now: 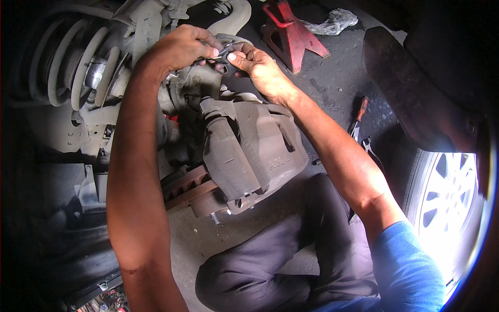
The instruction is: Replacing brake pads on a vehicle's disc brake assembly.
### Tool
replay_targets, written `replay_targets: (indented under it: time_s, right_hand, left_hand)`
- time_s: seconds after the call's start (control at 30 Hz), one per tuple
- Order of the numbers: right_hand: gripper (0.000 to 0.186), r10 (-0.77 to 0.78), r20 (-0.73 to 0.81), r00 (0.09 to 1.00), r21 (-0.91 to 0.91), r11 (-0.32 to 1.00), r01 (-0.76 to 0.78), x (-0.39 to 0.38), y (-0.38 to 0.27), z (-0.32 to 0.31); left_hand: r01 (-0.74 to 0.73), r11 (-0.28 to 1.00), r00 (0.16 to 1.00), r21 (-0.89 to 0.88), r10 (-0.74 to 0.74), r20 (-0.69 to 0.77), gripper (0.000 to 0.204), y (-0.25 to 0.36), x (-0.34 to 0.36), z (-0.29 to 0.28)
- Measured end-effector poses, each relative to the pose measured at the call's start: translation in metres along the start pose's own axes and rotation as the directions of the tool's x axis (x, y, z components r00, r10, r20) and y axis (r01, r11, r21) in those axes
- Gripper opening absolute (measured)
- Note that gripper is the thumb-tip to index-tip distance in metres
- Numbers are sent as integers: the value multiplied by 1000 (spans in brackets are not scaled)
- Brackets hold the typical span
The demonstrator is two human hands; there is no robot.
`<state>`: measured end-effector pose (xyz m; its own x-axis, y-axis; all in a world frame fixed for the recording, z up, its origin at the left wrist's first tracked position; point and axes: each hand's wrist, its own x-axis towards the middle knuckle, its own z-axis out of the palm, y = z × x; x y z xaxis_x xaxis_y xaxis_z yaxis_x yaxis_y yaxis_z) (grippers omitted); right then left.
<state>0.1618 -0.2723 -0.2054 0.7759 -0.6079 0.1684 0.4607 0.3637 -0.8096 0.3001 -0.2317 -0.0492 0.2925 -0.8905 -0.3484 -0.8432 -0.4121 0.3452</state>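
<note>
Both hands meet above the brake caliper at the top middle. My left hand (189, 48) has its fingers closed in a pinch on a small dark part (223, 58) with a shiny metal bit. From the other side my right hand (259, 66) grips the same part, its thumb pressed on top. Fingers cover much of it, so its exact kind cannot be made out. Just below the hands sits the big grey-brown brake caliper (273, 140), mounted over the rusty brake disc (189, 190). Neither hand touches the caliper's main body.
A coil spring (80, 67) with its strut stands at the left. Beyond my right hand are a red jack stand (299, 41) and a crumpled clear plastic bag (335, 23). A screwdriver (361, 109) and pliers (368, 148) lie on the floor near a wheel (447, 187).
</note>
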Motion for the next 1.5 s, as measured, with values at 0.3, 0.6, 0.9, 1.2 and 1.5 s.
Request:
replay_targets:
  time_s: [0.3,0.6,0.9,1.2,1.5]
  right_hand:
    - [42,49,-10,999,0,999,-49,0,-4,0]
    - [38,102,-4,995,12,995,-102,-6,-16,5]
    - [34,104,-69,992,-9,994,-105,4,6,1]
    - [35,74,-56,996,16,997,-73,5,6,2]
    - [37,49,-45,998,-62,997,-51,7,9,1]
  left_hand:
    - [-10,999,1000,35,10,8,27,2,-1,-1]
    - [39,999,999,-6,-39,-31,27,1,5,0]
    - [-16,1000,1000,9,16,17,23,1,0,-1]
    - [51,999,998,15,-52,38,26,-6,6,-1]
    - [14,999,997,30,-16,74,22,-5,5,-3]
